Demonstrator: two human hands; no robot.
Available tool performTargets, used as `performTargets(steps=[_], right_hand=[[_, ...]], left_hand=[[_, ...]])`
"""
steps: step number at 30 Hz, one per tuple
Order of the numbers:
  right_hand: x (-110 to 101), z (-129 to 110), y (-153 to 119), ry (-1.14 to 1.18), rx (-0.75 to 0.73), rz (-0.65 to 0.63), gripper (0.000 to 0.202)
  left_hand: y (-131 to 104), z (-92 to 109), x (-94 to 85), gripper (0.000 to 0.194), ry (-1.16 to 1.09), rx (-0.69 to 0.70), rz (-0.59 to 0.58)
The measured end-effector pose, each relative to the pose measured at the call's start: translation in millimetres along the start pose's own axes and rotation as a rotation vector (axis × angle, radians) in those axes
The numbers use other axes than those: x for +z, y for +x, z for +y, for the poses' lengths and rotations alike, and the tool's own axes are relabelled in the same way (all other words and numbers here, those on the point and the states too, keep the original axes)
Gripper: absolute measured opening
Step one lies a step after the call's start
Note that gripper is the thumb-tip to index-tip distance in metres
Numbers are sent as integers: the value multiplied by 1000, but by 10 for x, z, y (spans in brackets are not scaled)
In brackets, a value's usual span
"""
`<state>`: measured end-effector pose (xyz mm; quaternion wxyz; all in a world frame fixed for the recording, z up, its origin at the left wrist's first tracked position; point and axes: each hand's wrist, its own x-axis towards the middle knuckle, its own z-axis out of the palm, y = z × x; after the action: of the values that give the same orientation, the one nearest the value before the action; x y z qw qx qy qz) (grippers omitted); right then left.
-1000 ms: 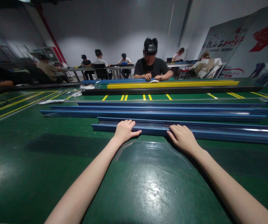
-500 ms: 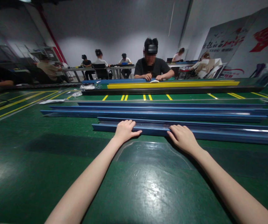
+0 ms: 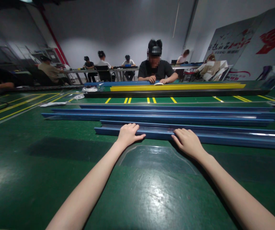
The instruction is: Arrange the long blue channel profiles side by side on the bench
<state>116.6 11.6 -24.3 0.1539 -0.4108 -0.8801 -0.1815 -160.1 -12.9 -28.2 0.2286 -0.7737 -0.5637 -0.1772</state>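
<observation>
A long blue U-shaped channel strip (image 3: 157, 133) lies crosswise on the green tabletop in front of me, its trough facing up. My left hand (image 3: 128, 133) is closed over its near wall close to the left end, fingers curled inside and thumb along the front. Farther right on the same wall, my right hand (image 3: 189, 142) grips with its fingers over the edge and its thumb in front. The undersides of both hands are hidden. Just beyond lie more blue channel strips (image 3: 156, 118), roughly parallel. A clear plastic sheet (image 3: 160, 159) lies flat between my forearms.
Farther back are a black strip (image 3: 175, 93) and a yellow strip (image 3: 178, 87). A co-worker (image 3: 155, 68) sits across the table, both hands at a small white item. Crumpled clear plastic (image 3: 80, 96) lies to the left. Yellow tape lines mark the green table (image 3: 44, 188).
</observation>
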Motion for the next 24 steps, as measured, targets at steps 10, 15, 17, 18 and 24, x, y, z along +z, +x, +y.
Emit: performTargets(steps=[10,15,17,18,24], right_hand=[[6,7,-2,8,1,-4,33],[2,6,-1,20,7,-2,32],[1,6,-1,18,8,-7,32],[2,5,-1,15,7,-8,32],[3,-4,-3,-6,2,12,33]], left_hand=[[-4,-1,-18,43,-17,-6,-22],[-6,-2,-23,43,-34,-18,-35],[-6,-1,-22,42,-36,-19,-39],[-6,0,-21,43,-38,-21,-39],[-4,9,-23,43,-26,-26,-44]])
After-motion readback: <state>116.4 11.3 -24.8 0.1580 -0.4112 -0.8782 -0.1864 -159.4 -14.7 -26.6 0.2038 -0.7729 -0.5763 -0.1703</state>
